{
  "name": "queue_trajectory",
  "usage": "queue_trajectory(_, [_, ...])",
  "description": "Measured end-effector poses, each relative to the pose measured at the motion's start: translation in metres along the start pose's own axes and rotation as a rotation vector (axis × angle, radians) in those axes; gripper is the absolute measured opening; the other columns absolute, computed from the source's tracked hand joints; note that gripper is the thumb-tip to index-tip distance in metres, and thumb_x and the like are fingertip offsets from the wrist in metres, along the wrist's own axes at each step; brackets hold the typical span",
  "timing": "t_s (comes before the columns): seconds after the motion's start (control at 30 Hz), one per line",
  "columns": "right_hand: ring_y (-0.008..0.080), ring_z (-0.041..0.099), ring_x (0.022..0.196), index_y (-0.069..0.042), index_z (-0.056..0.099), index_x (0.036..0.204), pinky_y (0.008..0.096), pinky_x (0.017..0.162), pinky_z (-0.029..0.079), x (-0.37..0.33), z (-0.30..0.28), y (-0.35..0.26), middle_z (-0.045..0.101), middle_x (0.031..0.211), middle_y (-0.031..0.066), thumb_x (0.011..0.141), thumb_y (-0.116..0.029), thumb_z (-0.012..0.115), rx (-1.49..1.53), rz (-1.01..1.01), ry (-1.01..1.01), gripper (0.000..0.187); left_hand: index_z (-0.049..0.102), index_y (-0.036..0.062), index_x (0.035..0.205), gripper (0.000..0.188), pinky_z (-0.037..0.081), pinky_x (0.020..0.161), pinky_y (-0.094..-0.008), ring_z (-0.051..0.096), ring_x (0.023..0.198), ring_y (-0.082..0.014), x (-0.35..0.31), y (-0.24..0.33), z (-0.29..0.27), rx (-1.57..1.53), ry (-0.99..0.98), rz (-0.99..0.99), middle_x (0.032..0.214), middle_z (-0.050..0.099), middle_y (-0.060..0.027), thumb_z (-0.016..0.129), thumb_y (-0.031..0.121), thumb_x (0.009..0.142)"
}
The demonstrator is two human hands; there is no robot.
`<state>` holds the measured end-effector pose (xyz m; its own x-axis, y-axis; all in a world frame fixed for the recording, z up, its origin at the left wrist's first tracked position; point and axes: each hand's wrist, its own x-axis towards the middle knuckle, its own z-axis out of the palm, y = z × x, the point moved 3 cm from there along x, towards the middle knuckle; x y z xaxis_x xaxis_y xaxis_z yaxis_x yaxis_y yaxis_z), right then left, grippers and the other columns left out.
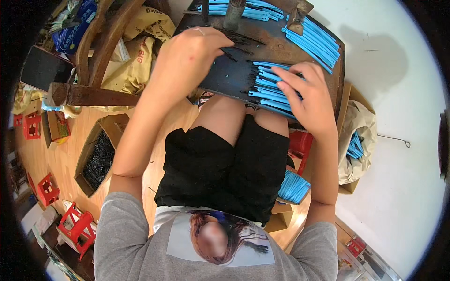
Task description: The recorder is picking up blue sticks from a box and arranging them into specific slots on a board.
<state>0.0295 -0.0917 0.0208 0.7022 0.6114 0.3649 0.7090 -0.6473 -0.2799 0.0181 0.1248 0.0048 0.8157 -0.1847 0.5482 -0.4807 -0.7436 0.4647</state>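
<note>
A dark tabletop (225,77) stands over my knees. On its right part lies a row of slim blue plastic strips (269,86) with black ends pointing left. My right hand (309,96) hovers at this row, thumb and forefinger apart over the strips; whether they touch one is unclear. My left hand (187,56) is at the left, beside a scatter of thin black pieces (246,37). Its fingers are bent together at the tips, and what they pinch is too small to name. More blue strips (314,44) lie in a bundle at the far right.
An upright metal post (234,14) rises at the table's far side, near another blue bundle (253,9). A wooden bar (98,95) juts in at left. Below are a carton of black pieces (98,157) and a box of blue strips (294,187). A paper-lined carton (358,140) stands right.
</note>
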Motion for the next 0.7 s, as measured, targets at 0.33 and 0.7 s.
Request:
queue_trajectory(0.33, [0.0268, 0.053, 0.080, -0.010, 0.064, 0.093, 0.0353, 0.069, 0.045, 0.036, -0.002, 0.065, 0.057, 0.082, 0.0087, 0.075, -0.015, 0.062, -0.314, 0.029, 0.131, 0.019, 0.064, 0.0063, 0.086, 0.015, 0.048, 0.065, -0.0341, 0.059, 0.077, -0.0239, 0.004, -0.028, 0.000, 0.326, -0.150, 0.182, 0.081, 0.062, -0.0052, 0.058, 0.008, 0.072])
queue_trajectory(0.7, [0.0274, 0.056, 0.075, -0.005, 0.058, 0.095, 0.0352, 0.066, 0.046, 0.037, -0.003, 0.058, 0.058, 0.083, 0.0104, 0.081, -0.013, 0.056, -0.196, 0.003, 0.246, 0.016, 0.062, 0.0035, 0.089, 0.015, 0.049, 0.062, -0.0297, 0.061, 0.070, -0.0237, 0.018, -0.004, -0.003, 0.048, 0.124, 0.061, 0.079, 0.061, -0.0087, 0.060, 0.003, 0.075])
